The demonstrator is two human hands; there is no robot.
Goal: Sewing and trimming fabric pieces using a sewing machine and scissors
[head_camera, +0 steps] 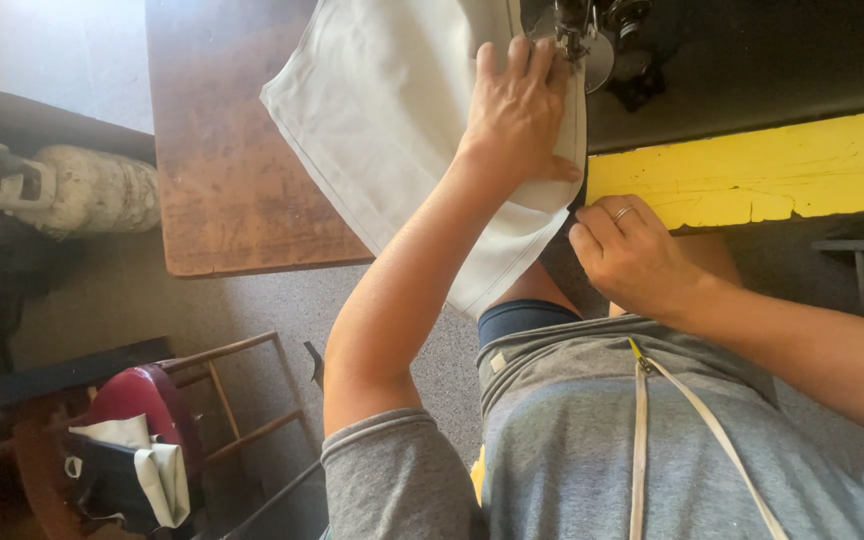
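A white cloth (382, 110) with stitched hems lies over the brown wooden table (222, 190) and hangs off its near edge. My left hand (517, 110) presses flat on the cloth, fingertips close to the sewing machine's needle and presser foot (577, 30). My right hand (627, 250), with a ring on one finger, pinches the cloth's lower edge just below the yellow table edge (752, 170). The needle area is partly hidden by my fingers.
The dark sewing machine bed (752, 60) fills the top right. On the floor at left lie a white cylinder (82, 190) and a wooden stool (222, 390) beside a red seat (142, 400) holding folded white and dark cloth.
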